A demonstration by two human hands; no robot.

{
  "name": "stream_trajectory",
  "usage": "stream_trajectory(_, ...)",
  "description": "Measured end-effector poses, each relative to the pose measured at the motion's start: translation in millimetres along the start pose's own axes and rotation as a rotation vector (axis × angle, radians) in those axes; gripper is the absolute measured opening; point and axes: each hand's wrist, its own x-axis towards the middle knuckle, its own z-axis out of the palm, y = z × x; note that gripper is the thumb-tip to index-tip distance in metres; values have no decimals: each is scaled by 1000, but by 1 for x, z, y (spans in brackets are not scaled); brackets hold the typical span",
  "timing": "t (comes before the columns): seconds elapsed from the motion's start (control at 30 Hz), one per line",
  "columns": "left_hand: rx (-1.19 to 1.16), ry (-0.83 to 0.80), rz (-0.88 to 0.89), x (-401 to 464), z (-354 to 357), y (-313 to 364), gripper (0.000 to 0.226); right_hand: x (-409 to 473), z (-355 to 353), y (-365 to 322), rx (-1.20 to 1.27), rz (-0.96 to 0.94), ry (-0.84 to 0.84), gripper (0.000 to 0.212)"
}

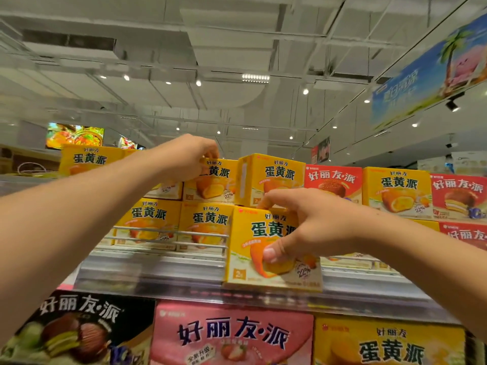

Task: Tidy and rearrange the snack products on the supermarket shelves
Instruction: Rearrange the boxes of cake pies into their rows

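From the head view, the risk sits with the front yellow egg-yolk pie box [263,248]. It stands out ahead of its row, its lower edge past the wire rail [168,234] of the top shelf [147,270], so I judge most of its weight hangs on the right hand [313,227]. If that grip slackens, the box could tip forward and drop past the shelf lip onto the pink strawberry pie box [232,335] below. The stacked yellow boxes above look loose too; a nudge from either arm might topple one.

The right hand grasps the front box from above: the fingers [274,198] curl over its top edge and the thumb presses flat on its printed face, so the box lies between them.

The left hand [189,156] reaches higher, its fingers curled over the top corner of an upper-row yellow box [216,183], which rests on the lower row, pinched at its upper left.
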Motion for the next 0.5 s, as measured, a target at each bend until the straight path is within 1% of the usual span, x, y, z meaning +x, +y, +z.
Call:
stream_trajectory(0.1,-22,-121,28,4,-2,7,54,-2,1,-1,-33,-1,-1,54)
stream_trajectory(0.17,-9,-135,112,7,-3,17,69,-3,2,-3,-45,6,5,56)
stream_trajectory(0.23,-63,-171,171,10,-2,30,75,-4,3,-4,-37,6,2,55)
stream_trajectory(0.27,-98,-194,179,11,-2,35,71,-4,3,-5,-51,6,4,55)
stream_trajectory(0.37,-91,-216,175,17,3,41,39,-4,4,-6,-84,13,9,56)
stream_trajectory(0.43,-70,-173,171,19,5,41,28,-4,4,-6,-90,24,7,59)
stream_trajectory(0.5,-77,-103,164,20,8,41,22,-4,4,-6,-138,33,14,65)
